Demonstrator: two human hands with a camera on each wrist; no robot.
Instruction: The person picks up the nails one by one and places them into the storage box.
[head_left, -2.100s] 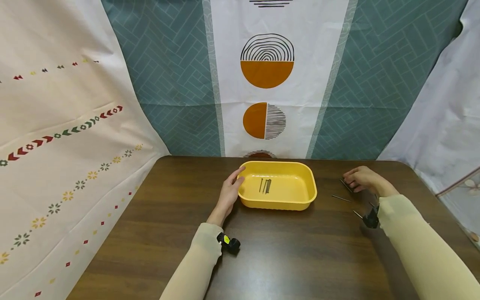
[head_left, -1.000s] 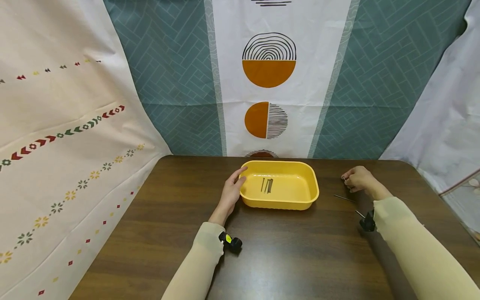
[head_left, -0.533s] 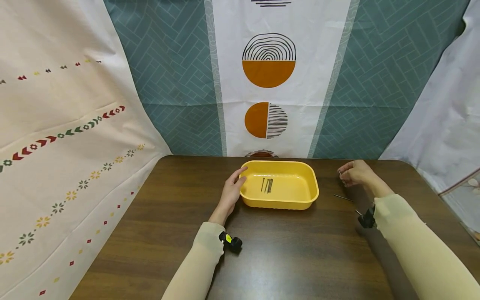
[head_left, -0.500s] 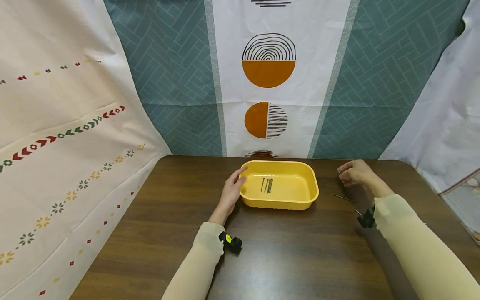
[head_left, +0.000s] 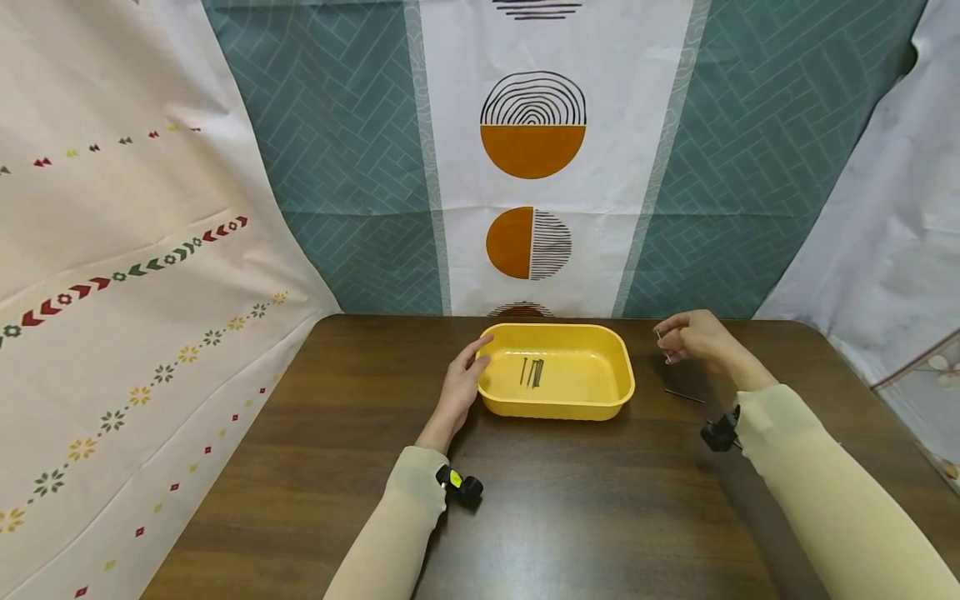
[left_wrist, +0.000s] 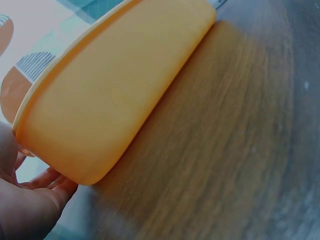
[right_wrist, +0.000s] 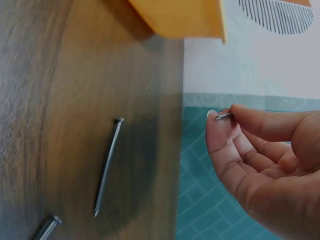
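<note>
A yellow plastic tray [head_left: 557, 409] stands on the dark wooden table [head_left: 570, 508], with three thin nails [head_left: 531, 372] lying in it. My left hand [head_left: 478, 352] rests against the tray's left end with straight fingers; the left wrist view shows the tray's outer wall [left_wrist: 115, 95] and my left hand [left_wrist: 27, 202] beside it. Just right of the tray, my right hand [head_left: 667, 340] is lifted off the table. Its thumb and fingers pinch a nail [right_wrist: 223, 116]. One more nail [head_left: 684, 396] lies on the table below that hand.
The right wrist view shows the loose nail [right_wrist: 107, 165] on the wood, a second nail [right_wrist: 46, 227] at the lower left edge, and the tray's corner [right_wrist: 185, 17]. Patterned cloth [head_left: 532, 167] hangs behind the table and along its left side.
My right hand took a nail from the table at the right, lifted it, and moved left toward the tray. The left hand and tray have stayed put.
</note>
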